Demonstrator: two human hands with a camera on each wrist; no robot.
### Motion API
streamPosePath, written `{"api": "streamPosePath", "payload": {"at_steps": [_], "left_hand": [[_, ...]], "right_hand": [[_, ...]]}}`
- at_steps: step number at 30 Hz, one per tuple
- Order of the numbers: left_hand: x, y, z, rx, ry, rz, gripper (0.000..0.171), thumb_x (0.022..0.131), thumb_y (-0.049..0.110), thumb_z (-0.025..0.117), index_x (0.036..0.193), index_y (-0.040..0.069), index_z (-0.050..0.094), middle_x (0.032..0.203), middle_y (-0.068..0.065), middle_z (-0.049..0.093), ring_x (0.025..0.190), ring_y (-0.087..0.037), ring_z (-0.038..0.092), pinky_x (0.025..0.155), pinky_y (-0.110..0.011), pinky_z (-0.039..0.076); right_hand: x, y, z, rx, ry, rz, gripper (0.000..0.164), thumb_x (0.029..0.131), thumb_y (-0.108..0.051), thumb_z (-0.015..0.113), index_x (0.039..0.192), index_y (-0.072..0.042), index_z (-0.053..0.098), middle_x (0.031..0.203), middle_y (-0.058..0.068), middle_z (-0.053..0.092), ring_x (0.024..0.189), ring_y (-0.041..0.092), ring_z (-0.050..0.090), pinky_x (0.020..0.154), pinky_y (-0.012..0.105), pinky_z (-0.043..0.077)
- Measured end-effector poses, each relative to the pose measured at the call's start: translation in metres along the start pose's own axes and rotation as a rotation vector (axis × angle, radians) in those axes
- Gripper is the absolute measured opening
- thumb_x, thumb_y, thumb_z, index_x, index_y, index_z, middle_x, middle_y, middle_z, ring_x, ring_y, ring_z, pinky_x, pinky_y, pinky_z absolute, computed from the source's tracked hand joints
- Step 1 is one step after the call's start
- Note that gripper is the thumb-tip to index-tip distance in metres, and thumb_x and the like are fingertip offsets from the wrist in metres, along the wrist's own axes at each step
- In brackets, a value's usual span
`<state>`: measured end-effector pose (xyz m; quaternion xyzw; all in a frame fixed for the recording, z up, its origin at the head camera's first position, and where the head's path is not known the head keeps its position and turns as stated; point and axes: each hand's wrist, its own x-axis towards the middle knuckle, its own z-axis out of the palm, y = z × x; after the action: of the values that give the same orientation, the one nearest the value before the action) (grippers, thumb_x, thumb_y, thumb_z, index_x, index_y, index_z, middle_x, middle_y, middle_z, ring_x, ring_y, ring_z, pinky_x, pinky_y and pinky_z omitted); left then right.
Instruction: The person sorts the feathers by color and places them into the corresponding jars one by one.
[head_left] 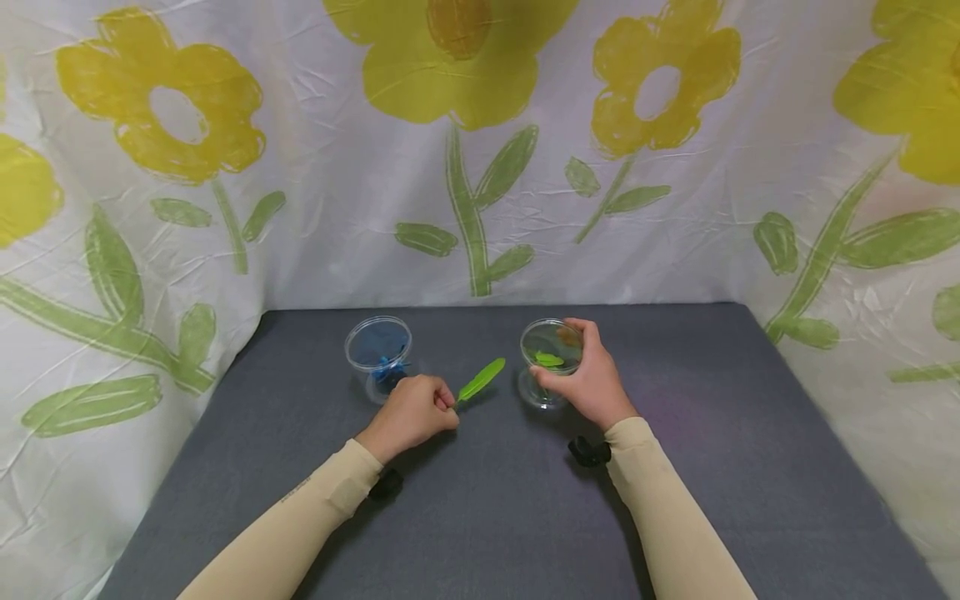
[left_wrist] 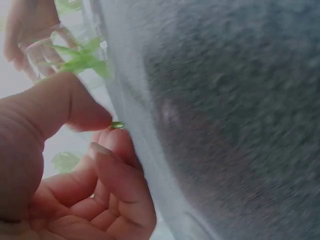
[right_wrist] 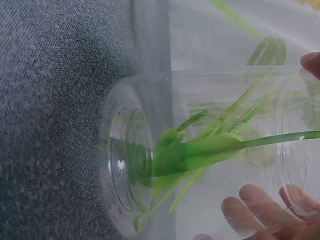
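Observation:
My left hand (head_left: 414, 414) pinches the stem of a slender green leaf (head_left: 482, 380) between thumb and fingertips, its blade pointing up and right. In the left wrist view only a short bit of the stem (left_wrist: 117, 125) shows at the fingertips. With thumb and fingers around its upper part, my right hand (head_left: 588, 379) holds a clear cup (head_left: 543, 402) upright on the table. Several green leaves (head_left: 549, 359) are inside this cup. The right wrist view shows the leaves (right_wrist: 200, 155) through the cup's wall, stems sticking out at different angles.
A second clear cup (head_left: 378, 325) with blue pieces (head_left: 390, 363) in it stands to the left, just behind my left hand. Both cups rest on a dark grey tabletop (head_left: 510, 517). A white curtain (head_left: 330, 242) with painted yellow flowers hangs behind and beside the table.

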<state>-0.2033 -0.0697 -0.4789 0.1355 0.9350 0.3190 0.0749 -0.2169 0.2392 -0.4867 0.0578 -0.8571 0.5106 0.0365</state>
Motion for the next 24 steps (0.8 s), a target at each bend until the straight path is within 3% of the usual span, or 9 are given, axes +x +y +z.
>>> {"api": "streamPosePath", "payload": {"at_steps": [11, 19, 24], "left_hand": [[0.003, 0.009, -0.016, -0.043, 0.067, 0.078, 0.006, 0.088, 0.015, 0.080, 0.093, 0.016, 0.076, 0.084, 0.003, 0.074, 0.064, -0.009, 0.064, 0.061, -0.029, 0.055], [0.005, 0.021, -0.030, -0.048, 0.124, 0.128, 0.006, 0.091, 0.019, 0.075, 0.096, 0.018, 0.077, 0.085, 0.006, 0.075, 0.068, -0.009, 0.067, 0.067, -0.031, 0.058], [0.006, 0.033, -0.045, -0.017, 0.205, 0.156, 0.004, 0.092, 0.018, 0.073, 0.095, 0.019, 0.076, 0.085, 0.006, 0.074, 0.073, -0.009, 0.066, 0.071, -0.032, 0.057]], "right_hand": [[-0.001, -0.001, -0.001, -0.004, 0.010, 0.005, 0.099, 0.086, -0.053, 0.089, 0.161, -0.021, 0.032, 0.162, 0.008, 0.052, 0.151, 0.032, 0.050, 0.118, 0.063, 0.045], [0.000, -0.001, 0.000, 0.000, 0.015, 0.003, 0.098, 0.086, -0.051, 0.090, 0.160, -0.020, 0.033, 0.161, 0.009, 0.053, 0.150, 0.033, 0.051, 0.117, 0.062, 0.046], [0.000, -0.003, 0.000, 0.002, 0.017, -0.001, 0.098, 0.085, -0.050, 0.090, 0.160, -0.020, 0.034, 0.161, 0.011, 0.053, 0.150, 0.033, 0.051, 0.117, 0.061, 0.046]]}}
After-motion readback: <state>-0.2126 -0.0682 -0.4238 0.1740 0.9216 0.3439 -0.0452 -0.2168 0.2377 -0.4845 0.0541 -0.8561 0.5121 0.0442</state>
